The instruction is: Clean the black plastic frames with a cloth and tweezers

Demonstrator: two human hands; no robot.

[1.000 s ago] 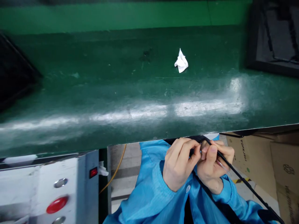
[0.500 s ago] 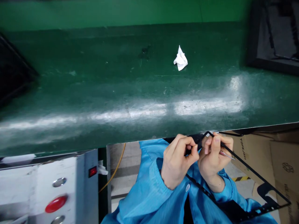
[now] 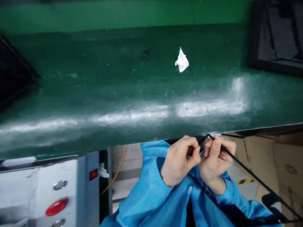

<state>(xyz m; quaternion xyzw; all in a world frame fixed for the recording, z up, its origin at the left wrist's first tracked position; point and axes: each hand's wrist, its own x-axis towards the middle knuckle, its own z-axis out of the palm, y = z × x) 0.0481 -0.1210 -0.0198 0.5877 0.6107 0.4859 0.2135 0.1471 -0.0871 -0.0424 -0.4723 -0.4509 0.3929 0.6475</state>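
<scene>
A thin black frame (image 3: pixel 251 172) hangs tilted in front of my blue jacket, just below the bench edge. My left hand (image 3: pixel 181 160) is closed in a pinch at its short upper-left side, the fingertips hiding that part. My right hand (image 3: pixel 216 160) grips the frame near its bent top corner, thumb pressed along the bar. From between the right fingers a slim silver metal tool (image 3: pixel 227 160) sticks out; its kind and other end are hidden. The frame's far lower end runs out at the bottom right.
A green bench (image 3: pixel 132 94) spans the view, with a crumpled white tissue (image 3: pixel 182 60) on it. Dark trays or frames stand at the bench's left (image 3: pixel 14 72) and right (image 3: pixel 272 64). A grey control box (image 3: pixel 87 195) with a red button (image 3: pixel 56 207) is lower left; cardboard boxes (image 3: pixel 262 157) lower right.
The frame's far lower end has dropped towards the bottom right and partly left the view. The silver tool's tip has swung slightly downward. Both hands keep their grip, with small shifts.
</scene>
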